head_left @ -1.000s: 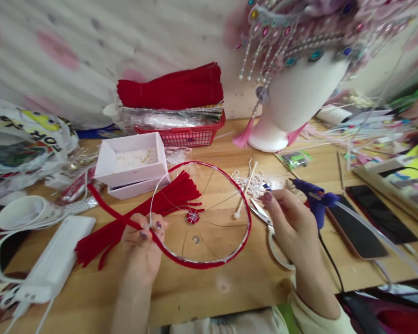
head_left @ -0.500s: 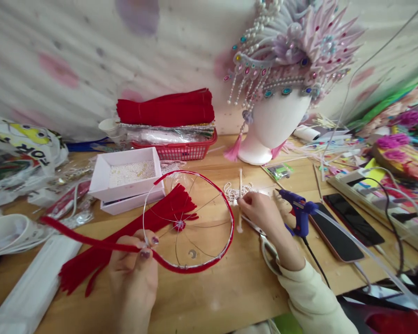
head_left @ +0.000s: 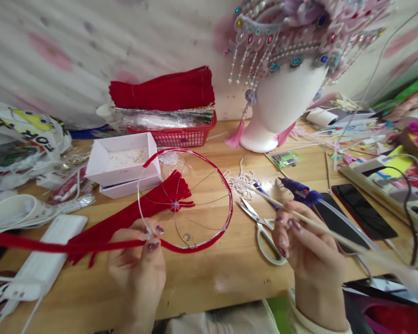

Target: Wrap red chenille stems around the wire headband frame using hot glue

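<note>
My left hand (head_left: 139, 264) pinches a red pipe cleaner (head_left: 38, 242) against the rim of a wire hoop (head_left: 226, 208), which lies on the wooden table (head_left: 209, 283) partly wrapped in red. My right hand (head_left: 306, 250) is closed on a thin wooden stick (head_left: 337, 235) that points up and left over the table. Scissors (head_left: 261, 225) lie just left of that hand. A blue glue gun (head_left: 299, 191) rests behind it. A bundle of red pipe cleaners (head_left: 160, 197) lies under the hoop.
A pink box of pearls (head_left: 123, 162) and a red basket (head_left: 181, 134) with red pipe cleaners stand behind the hoop. A white mannequin head (head_left: 282, 102) wears a beaded headdress. Two phones (head_left: 360, 208) lie at the right, a white power strip (head_left: 42, 260) at the left.
My right hand picked up the wooden stick from beside the pearls and drew it back toward me. My left hand pulled the red pipe cleaner out to the left.
</note>
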`<state>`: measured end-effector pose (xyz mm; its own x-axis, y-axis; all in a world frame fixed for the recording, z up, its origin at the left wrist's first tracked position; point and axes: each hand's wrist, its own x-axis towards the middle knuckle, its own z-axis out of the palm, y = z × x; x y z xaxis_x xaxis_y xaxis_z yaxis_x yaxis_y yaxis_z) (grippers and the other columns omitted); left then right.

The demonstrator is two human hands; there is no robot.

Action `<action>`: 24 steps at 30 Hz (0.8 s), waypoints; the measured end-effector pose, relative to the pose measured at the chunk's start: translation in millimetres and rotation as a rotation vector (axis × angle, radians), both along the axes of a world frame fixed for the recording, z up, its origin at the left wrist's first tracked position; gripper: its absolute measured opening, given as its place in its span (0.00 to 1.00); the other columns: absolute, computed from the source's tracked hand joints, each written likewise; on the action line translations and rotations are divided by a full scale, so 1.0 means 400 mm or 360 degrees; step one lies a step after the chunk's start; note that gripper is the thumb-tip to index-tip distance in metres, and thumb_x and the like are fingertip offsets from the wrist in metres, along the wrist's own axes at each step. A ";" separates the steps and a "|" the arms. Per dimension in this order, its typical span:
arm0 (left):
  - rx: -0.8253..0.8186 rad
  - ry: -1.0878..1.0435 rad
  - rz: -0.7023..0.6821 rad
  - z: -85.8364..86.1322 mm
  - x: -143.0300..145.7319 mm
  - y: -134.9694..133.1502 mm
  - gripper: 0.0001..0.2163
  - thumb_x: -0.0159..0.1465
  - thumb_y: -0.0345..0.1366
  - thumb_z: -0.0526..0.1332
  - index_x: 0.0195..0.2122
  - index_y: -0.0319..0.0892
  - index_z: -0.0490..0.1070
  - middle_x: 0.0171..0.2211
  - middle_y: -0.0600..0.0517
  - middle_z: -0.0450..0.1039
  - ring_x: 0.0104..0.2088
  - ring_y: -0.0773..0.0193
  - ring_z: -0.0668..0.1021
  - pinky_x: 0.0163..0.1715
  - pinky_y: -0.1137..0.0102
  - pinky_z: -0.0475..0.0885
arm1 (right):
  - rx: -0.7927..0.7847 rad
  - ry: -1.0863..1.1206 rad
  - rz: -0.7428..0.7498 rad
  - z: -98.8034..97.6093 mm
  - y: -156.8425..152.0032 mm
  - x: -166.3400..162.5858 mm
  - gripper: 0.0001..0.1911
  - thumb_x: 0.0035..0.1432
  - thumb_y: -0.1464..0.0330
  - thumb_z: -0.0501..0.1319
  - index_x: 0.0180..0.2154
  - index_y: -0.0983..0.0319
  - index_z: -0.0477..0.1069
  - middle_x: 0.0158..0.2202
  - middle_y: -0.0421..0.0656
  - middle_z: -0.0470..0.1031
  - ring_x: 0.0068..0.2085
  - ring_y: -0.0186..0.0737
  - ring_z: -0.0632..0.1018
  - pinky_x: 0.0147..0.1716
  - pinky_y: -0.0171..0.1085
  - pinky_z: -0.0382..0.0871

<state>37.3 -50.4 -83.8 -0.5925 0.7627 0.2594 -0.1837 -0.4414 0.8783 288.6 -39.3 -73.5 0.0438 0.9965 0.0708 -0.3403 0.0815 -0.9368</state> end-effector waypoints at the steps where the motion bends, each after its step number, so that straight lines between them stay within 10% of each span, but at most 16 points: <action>1: -0.0006 0.0035 0.0038 0.006 0.005 -0.008 0.14 0.52 0.38 0.79 0.27 0.44 0.73 0.27 0.59 0.77 0.29 0.70 0.76 0.37 0.73 0.74 | 0.0115 -0.0007 -0.0047 0.000 -0.006 -0.004 0.14 0.56 0.61 0.72 0.44 0.54 0.78 0.30 0.40 0.80 0.21 0.36 0.76 0.13 0.32 0.68; 6: 0.0017 0.0277 0.0187 -0.008 0.036 -0.033 0.15 0.54 0.39 0.77 0.27 0.44 0.70 0.26 0.59 0.76 0.29 0.68 0.77 0.34 0.73 0.73 | 0.0401 -0.0144 -0.0313 -0.012 -0.038 -0.022 0.18 0.67 0.57 0.61 0.26 0.57 0.73 0.17 0.38 0.67 0.20 0.36 0.69 0.21 0.36 0.67; 11: -0.0068 0.0325 0.0098 -0.061 0.067 -0.040 0.11 0.55 0.35 0.75 0.28 0.45 0.72 0.28 0.56 0.78 0.30 0.64 0.79 0.30 0.70 0.76 | 0.0211 -0.0430 -0.0340 -0.067 -0.130 -0.026 0.12 0.68 0.63 0.62 0.50 0.55 0.79 0.35 0.46 0.83 0.34 0.45 0.81 0.30 0.40 0.76; 24: 0.0125 0.0617 -0.0130 -0.116 0.084 -0.070 0.09 0.57 0.28 0.73 0.33 0.45 0.74 0.31 0.56 0.81 0.32 0.63 0.82 0.34 0.66 0.80 | 0.0159 -0.0398 -0.0304 -0.161 -0.186 0.021 0.13 0.67 0.61 0.61 0.45 0.57 0.82 0.39 0.49 0.81 0.36 0.46 0.82 0.31 0.41 0.79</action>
